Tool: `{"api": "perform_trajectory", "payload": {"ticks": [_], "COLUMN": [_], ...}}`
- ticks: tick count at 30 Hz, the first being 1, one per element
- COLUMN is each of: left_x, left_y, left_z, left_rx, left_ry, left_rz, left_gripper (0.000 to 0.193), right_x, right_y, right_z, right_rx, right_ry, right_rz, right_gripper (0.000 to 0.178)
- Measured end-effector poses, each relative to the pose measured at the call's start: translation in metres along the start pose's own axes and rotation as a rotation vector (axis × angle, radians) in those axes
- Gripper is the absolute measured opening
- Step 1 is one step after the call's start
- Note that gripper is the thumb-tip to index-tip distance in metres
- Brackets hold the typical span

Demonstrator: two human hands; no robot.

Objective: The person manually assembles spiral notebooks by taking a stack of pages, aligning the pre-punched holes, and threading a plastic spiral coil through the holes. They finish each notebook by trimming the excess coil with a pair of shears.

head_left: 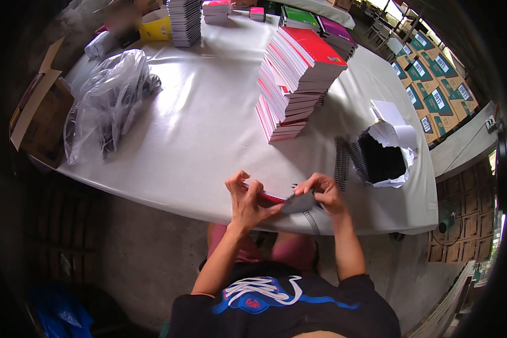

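Observation:
At the table's near edge, my left hand [246,207] is closed on a thin red-covered notebook [271,198], its fingers bent over the far side. Pinched in my right hand [328,195] is a dark grey, flat piece [299,204], blurred, whose kind I cannot make out. It meets the notebook's right end. A dark spiral binding coil [311,222] hangs just below that piece, over the table edge. Whether the coil is threaded into the notebook is hidden. Beyond my hands rises a tall stack of red notebooks [287,90].
Loose black coils [342,163] lie right of my hands, beside a torn white wrapper [403,176] with dark contents. A clear plastic bag [110,96] and an open carton [42,121] are at left. Green [301,18] and purple notebooks [337,31] stand behind the red stack.

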State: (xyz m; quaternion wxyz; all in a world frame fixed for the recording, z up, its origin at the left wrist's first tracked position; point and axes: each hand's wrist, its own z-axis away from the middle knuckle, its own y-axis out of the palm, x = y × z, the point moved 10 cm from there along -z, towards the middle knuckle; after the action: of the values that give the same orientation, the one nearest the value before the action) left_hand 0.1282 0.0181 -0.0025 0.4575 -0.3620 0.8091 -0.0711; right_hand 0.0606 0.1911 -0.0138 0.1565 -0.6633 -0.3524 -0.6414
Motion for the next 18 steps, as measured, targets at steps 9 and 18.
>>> {"api": "perform_trajectory", "payload": {"ticks": [9,18], "left_x": [0.001,-0.004], "left_y": [0.0,-0.001], "left_z": [0.001,-0.003], "left_rx": [-0.016,-0.031], "left_ry": [-0.015,0.013], "left_rz": [0.016,0.004], "left_gripper": [0.068,0.071], "right_x": [-0.005,-0.001], "right_y": [0.001,0.019], "right_z": [-0.012,-0.012], "right_rx": [-0.016,0.054], "right_ry": [0.035,-0.041], "right_rz": [-0.1,-0.404], "right_gripper": [0.014,0.019]}}
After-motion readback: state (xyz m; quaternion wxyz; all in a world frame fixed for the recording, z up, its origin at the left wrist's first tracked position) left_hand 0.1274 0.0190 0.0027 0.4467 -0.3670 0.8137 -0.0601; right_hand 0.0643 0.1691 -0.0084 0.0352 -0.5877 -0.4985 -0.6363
